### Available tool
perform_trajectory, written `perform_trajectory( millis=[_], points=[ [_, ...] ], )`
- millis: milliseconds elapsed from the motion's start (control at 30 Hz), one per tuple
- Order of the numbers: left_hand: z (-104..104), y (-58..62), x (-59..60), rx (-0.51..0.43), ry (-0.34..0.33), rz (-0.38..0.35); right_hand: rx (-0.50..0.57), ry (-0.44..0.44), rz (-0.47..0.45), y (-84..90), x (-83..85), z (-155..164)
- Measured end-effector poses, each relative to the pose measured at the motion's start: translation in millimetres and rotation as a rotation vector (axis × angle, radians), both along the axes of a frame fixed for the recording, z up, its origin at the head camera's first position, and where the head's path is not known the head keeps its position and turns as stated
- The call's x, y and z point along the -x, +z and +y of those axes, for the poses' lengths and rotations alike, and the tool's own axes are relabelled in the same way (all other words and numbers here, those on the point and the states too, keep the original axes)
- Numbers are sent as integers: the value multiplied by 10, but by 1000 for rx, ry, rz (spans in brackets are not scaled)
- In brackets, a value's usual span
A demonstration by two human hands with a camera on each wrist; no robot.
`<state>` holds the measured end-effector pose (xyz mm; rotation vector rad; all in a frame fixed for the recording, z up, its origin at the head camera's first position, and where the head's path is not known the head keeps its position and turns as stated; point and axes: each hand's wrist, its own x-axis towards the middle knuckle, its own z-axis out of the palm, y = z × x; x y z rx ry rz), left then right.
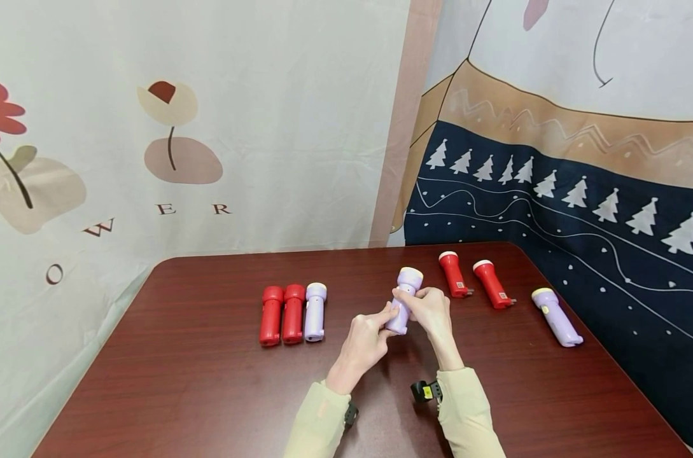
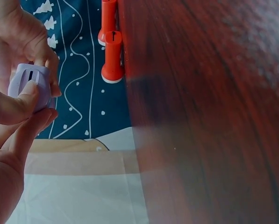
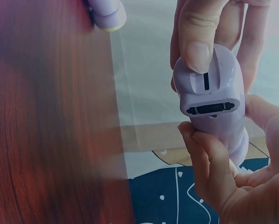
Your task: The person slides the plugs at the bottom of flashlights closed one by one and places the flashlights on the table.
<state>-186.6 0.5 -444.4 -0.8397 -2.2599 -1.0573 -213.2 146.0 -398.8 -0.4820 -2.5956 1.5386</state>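
Gripping a lilac torch [image 1: 404,308] at the centre of the head view, both hands met just above the table [image 1: 186,375]: the left hand [image 1: 364,340] pinched its lower end, and the right hand [image 1: 432,308] curled round its barrel. Its plastic body looked smooth and matte, a rounded cylinder widening to a pale cap; the right wrist view showed a blunt end with two dark slots. At centre left lay two glossy red torches [image 1: 282,313] and a lilac one [image 1: 315,312], side by side and touching. At upper right lay two more red torches [image 1: 472,280] with white caps and small labels too tiny to read, and further right a lilac torch with a yellowish cap [image 1: 555,315]. The tabletop was dark reddish wood-grain with rounded corners. On the cloth backdrop [image 1: 254,127] at left, printed flowers sat above the letters "O W E R"
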Motion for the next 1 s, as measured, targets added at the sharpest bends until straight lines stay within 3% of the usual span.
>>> perform_trajectory(
  millis=[433,867,1000],
  points=[
    [-17,-6,7,1,-12,-55,21,6,-8,-46,15,9],
    [-81,25,39,-24,-102,-200,38,28,-34,-98,30,34],
    [-153,28,68,-40,-78,-241,55,34,-25,-140,43,34]
  ],
)
